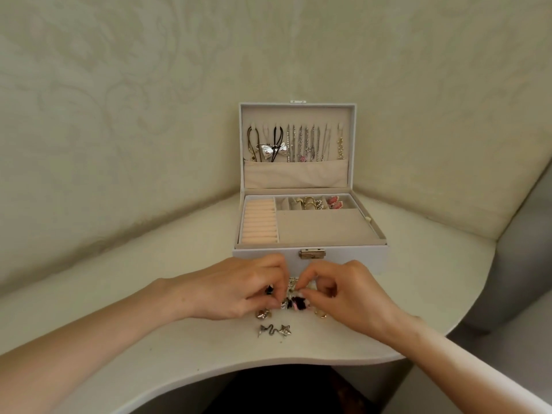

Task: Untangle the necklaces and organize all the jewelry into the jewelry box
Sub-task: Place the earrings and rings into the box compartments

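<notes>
Our left hand (239, 289) and right hand (343, 294) both pinch small pieces in the pile (294, 301), on the table (209, 348) just before the box (352, 259), likely to pry them apart. Necklaces (301, 143) hang in the lid (295, 115), so we judge these loose bits come next.

The white jewelry box (343, 258) has a beige lining, peach ring rolls (259, 222) and pink earrings (335, 202).

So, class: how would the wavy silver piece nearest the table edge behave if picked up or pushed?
The wavy silver piece looks like thin metal: probably stiff and light. Shiny, perhaps slippery. Lying flat on the table, it likely slides, not rolls.
</notes>
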Motion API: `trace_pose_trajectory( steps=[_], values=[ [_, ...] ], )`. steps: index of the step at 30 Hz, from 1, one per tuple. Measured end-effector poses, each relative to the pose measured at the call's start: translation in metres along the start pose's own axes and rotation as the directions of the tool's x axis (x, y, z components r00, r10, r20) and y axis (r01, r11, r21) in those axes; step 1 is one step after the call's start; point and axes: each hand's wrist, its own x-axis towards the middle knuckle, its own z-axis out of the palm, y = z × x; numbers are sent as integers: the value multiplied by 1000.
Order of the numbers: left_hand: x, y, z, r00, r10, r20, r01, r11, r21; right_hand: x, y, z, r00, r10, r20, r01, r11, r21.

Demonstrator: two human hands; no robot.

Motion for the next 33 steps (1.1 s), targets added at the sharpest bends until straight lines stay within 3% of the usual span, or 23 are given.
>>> trace_pose_trajectory(
  steps=[2, 5, 7, 9, 12, 15, 21, 27, 33],
  values=[
    [-1, -1, -3, 1000, -5, -20, 4, 999, -43, 5, 1, -7, 996, 88, -26, -87, 996, 33],
    [-2, -4, -11, 995, -5, -95, -9, 990, -137, 11, 1, -9, 993, 119, 21, -115, 984, -135],
    [-3, -6, -17, 988, -11, -155, -17, 983, -181, 12, -4, -5, 995, 88, 41, -77, 973, -219],
    [-3, -8, -23, 974, -7, -228, -41, 978, -206, 12, -13, -1, 1000, -5, 13, 8, 983, -184],
    [0, -15, -32, 941, -61, -333, -47, 950, -309, 13, -25, 9, 982, -131, 136, 149, 980, -129],
    [3, -24, -40, 915, -167, -367, -3, 907, -421, 19, -33, 17, 944, -140, 299, 193, 968, -159],
    [12, -39, -46, 887, -250, -389, 9, 851, -525, 26, -26, 20, 941, -167, 295, 221, 962, -161],
    [28, -50, -47, 868, -276, -414, 67, 889, -454, 24, -18, 28, 953, -252, 166, 287, 927, -240],
    [56, -75, -55, 783, -343, -518, 189, 926, -326, 25, -13, 32, 963, -244, 111, 265, 932, -249]
  ],
)
